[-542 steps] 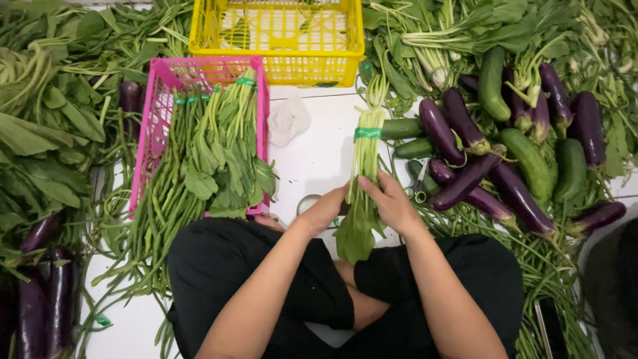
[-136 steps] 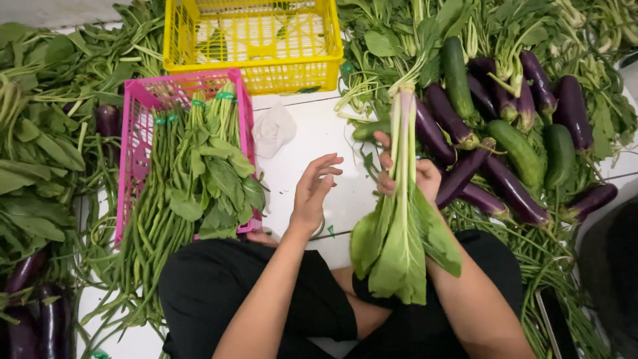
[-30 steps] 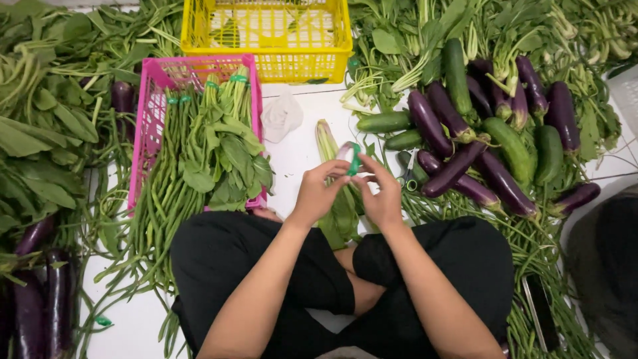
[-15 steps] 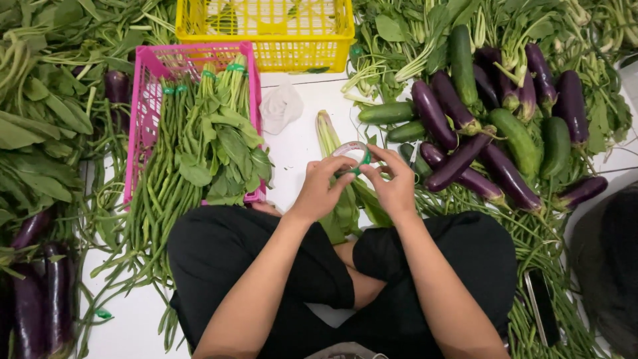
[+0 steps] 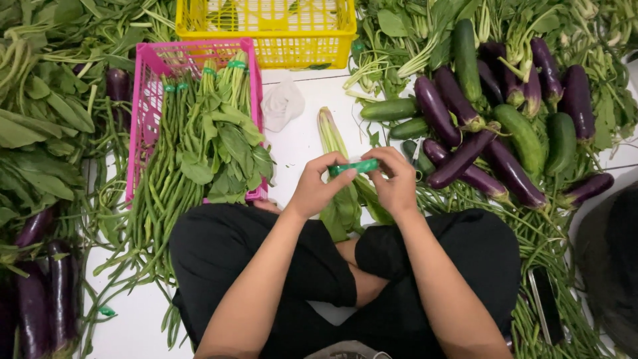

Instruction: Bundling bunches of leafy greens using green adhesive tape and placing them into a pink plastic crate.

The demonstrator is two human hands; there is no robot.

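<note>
Both hands met above a bunch of leafy greens [image 5: 342,193] that lay on the white floor [image 5: 306,143] against the person's crossed legs. The left hand [image 5: 318,189] and right hand [image 5: 395,181] each pinched one end of a roll of green tape [image 5: 353,167], fingers closed on it. Judged from the hold, a clean wrap called for steady tension and tape kept near the stems. The pink crate [image 5: 149,113] held long beans [image 5: 163,166] and banded greens [image 5: 229,139]; the yellow crate [image 5: 266,30] looked almost empty.
</note>
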